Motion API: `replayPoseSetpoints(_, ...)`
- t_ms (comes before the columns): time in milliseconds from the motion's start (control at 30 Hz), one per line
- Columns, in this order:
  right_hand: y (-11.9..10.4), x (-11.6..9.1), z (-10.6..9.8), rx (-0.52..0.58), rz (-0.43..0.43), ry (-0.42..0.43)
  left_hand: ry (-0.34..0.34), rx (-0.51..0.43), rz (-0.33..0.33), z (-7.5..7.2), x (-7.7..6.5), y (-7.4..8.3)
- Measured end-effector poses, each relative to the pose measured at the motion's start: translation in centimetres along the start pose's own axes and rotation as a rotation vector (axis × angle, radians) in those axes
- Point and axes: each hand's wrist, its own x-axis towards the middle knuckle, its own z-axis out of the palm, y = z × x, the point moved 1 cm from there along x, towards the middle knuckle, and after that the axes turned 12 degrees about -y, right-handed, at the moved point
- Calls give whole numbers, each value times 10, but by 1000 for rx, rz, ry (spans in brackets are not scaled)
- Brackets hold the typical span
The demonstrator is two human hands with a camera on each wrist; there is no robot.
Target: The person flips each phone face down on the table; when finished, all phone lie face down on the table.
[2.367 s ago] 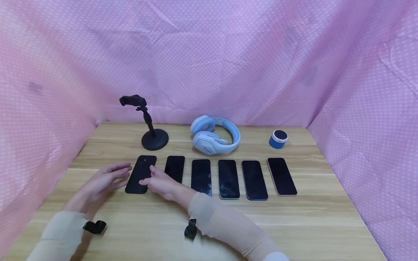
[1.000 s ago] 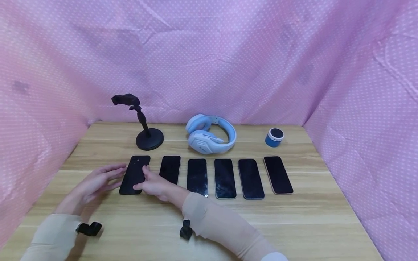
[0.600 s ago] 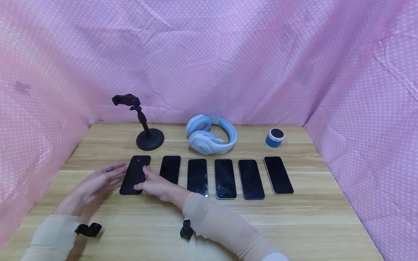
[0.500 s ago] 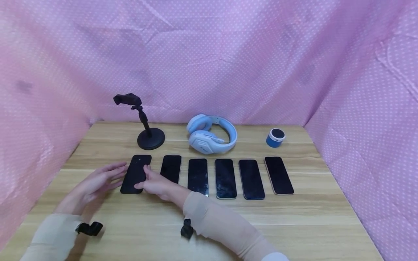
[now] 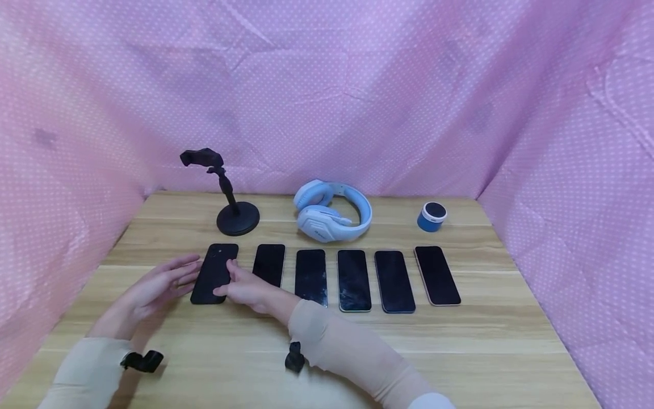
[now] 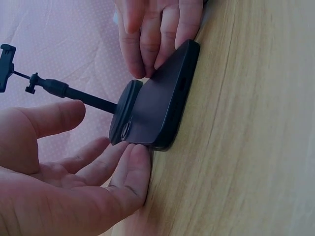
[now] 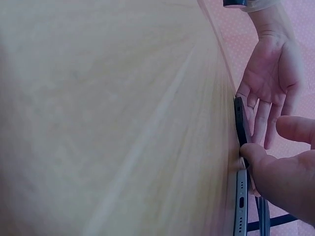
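Note:
A black smartphone (image 5: 211, 274) lies face down at the left end of a row of phones, its rear cameras at the far end. My left hand (image 5: 162, 288) reaches its left edge with relaxed, fairly straight fingers, palm facing inward. At the opposite edge is my right hand (image 5: 250, 289), thumb and fingers spread along the side. In the left wrist view, fingertips of both hands touch the sides of the phone (image 6: 160, 96), which rests flat on the wood. The right wrist view shows my right thumb (image 7: 253, 152) by the phone's near corner.
Several phones lie screen up to the right, beginning with the nearest phone (image 5: 269, 264). Behind them stand a black phone stand (image 5: 238, 218), blue-white headphones (image 5: 327, 222) and a small blue speaker (image 5: 431, 217). A pink dotted cloth (image 5: 327, 91) surrounds the wooden table (image 5: 460, 352).
The head view has shifted slightly. Both hands stay at the sides of the black phone, which has not visibly moved on the table.

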Motion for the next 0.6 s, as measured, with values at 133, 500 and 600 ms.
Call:
replayPoseSetpoints(133,-1,0,0,3,3,4,9,-9,-3,0,1,0)
replayPoseSetpoints(500,-1,-1,1,4,2,12,31,-59,-8,0,-2,5)
replayPoseSetpoints(600,-2,-1,1,5,5,18,30,-100,3,1,-3,4)
